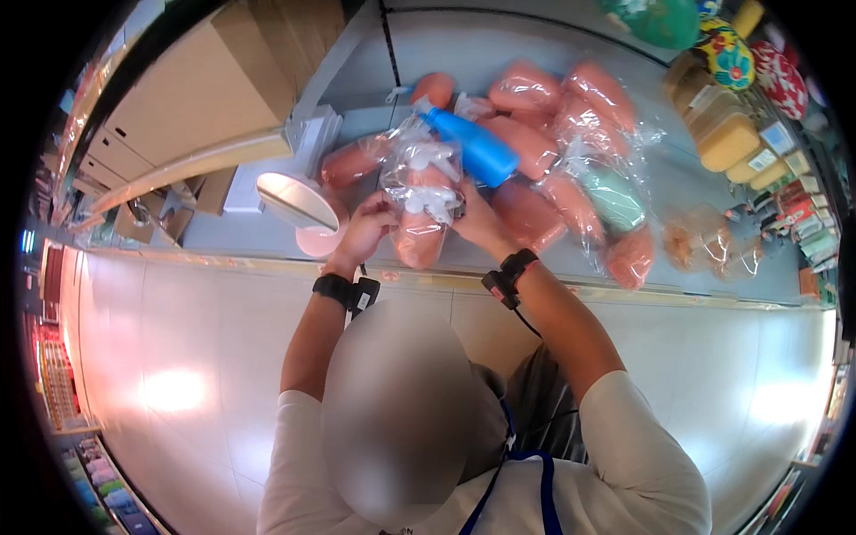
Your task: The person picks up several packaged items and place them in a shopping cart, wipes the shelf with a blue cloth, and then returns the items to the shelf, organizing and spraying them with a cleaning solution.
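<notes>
On a grey shelf [374, 234], orange bottles in clear plastic bags with white spray or pump tops lie before me. My left hand [366, 227] holds the left side of a bagged orange bottle [419, 244], near its white top [428, 199]. The fingers of my right hand [476, 217] close on the right side of the same bag, partly hidden by the plastic. Just above my right hand lies a blue bottle [475, 147]. More bagged orange bottles [528, 214] and a bagged pale green bottle [612, 197] lie to the right.
A round tabletop mirror [297, 200] stands by my left hand. White boxes [257, 184] and a large cardboard box [187, 87] are on the left. Farther right are bagged light-brown items [709, 241], yellow sponges [729, 144] and small packaged goods. The shelf's front edge [602, 292] borders the tiled floor.
</notes>
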A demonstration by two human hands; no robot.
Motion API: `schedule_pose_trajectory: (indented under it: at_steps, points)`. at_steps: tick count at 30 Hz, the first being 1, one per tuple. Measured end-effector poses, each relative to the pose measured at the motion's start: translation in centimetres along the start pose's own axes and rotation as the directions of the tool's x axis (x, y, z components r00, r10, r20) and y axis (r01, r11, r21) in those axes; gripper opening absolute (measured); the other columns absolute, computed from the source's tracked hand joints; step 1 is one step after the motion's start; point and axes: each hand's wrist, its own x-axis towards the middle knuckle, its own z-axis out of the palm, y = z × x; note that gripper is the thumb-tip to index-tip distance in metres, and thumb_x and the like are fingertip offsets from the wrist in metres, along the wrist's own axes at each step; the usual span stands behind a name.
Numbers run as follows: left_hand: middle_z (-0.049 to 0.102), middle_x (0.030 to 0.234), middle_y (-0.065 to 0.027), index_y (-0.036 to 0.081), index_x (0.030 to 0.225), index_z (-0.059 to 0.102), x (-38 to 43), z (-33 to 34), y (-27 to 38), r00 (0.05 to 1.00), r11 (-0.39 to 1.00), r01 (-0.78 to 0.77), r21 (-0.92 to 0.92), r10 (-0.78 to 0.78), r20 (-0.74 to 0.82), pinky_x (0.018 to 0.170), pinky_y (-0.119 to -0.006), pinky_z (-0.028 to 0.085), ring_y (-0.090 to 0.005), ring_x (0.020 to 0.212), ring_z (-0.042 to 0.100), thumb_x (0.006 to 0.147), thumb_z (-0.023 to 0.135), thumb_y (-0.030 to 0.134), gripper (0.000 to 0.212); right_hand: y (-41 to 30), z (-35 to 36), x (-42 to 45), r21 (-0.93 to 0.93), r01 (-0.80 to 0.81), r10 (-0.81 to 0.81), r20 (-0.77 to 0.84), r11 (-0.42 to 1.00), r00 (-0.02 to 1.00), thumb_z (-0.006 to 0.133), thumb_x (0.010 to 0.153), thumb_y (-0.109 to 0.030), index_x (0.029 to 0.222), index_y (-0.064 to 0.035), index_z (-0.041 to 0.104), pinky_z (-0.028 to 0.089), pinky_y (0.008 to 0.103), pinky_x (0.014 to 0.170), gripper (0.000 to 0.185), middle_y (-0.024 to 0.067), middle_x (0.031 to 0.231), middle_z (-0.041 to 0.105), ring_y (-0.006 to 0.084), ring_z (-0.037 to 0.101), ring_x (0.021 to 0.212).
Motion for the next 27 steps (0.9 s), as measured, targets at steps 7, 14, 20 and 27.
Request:
schedule_pose_trajectory:
  at_steps: [7, 14, 20, 27]
  points:
    - [0.057, 0.104, -0.0035, 0.004, 0.113, 0.054, -0.2, -0.6, -1.8, 0.981, 0.991, -0.114, -0.073, 0.101, -0.167, 0.086, -0.029, 0.044, -0.0163, 0.099, 0.054, 0.071, 0.051, -0.008, 0.044, 1.3, -1.6, 0.4, 0.066, 0.07, -0.071, 0.002, 0.995, 0.997, 0.072, 0.068, -0.01, 0.142, -0.0025, 0.02, 0.032, 0.0357, 0.105, 0.092, 0.0181, 0.138, 0.038, 0.0306, 0.036, 0.13]
    - [0.047, 0.125, -0.0057, 0.006, 0.133, 0.036, -1.0, -0.9, -0.3, 0.972, 0.954, -0.224, 0.2, 0.204, 0.116, 0.103, -0.033, 0.035, -0.0177, 0.121, 0.042, 0.066, 0.066, -0.007, 0.075, -1.4, -2.5, 1.8, 0.15, 0.187, -0.18, -0.063, 0.971, 0.982, 0.077, 0.068, -0.015, 0.138, 0.001, 0.027, 0.033, 0.0354, 0.104, 0.088, 0.0163, 0.134, 0.042, 0.0264, 0.039, 0.126]
    - [0.041, 0.134, -0.0095, 0.006, 0.127, 0.045, -0.7, 0.6, 0.5, 0.999, 0.918, -0.03, 0.394, 0.019, 0.03, 0.105, -0.036, 0.032, -0.0225, 0.127, 0.038, 0.063, 0.077, 0.0, 0.072, -2.1, -1.9, 2.3, 0.184, 0.053, -0.067, 0.073, 0.981, 0.995, 0.068, 0.071, -0.007, 0.132, 0.0014, 0.039, 0.041, 0.0321, 0.096, 0.068, 0.0142, 0.126, 0.05, 0.0222, 0.05, 0.115]
    - [0.044, 0.131, -0.0124, 0.008, 0.094, 0.05, -1.2, 0.2, 1.5, 0.875, 0.607, -0.443, 0.66, 0.454, 0.169, 0.103, -0.036, 0.033, -0.0272, 0.123, 0.043, 0.061, 0.079, 0.001, 0.045, -3.7, -2.3, 2.0, -0.1, 0.318, -0.298, 0.178, 0.943, 0.938, 0.068, 0.076, -0.01, 0.122, -0.0066, 0.053, 0.043, 0.032, 0.093, 0.049, 0.0135, 0.121, 0.057, 0.0254, 0.056, 0.11]
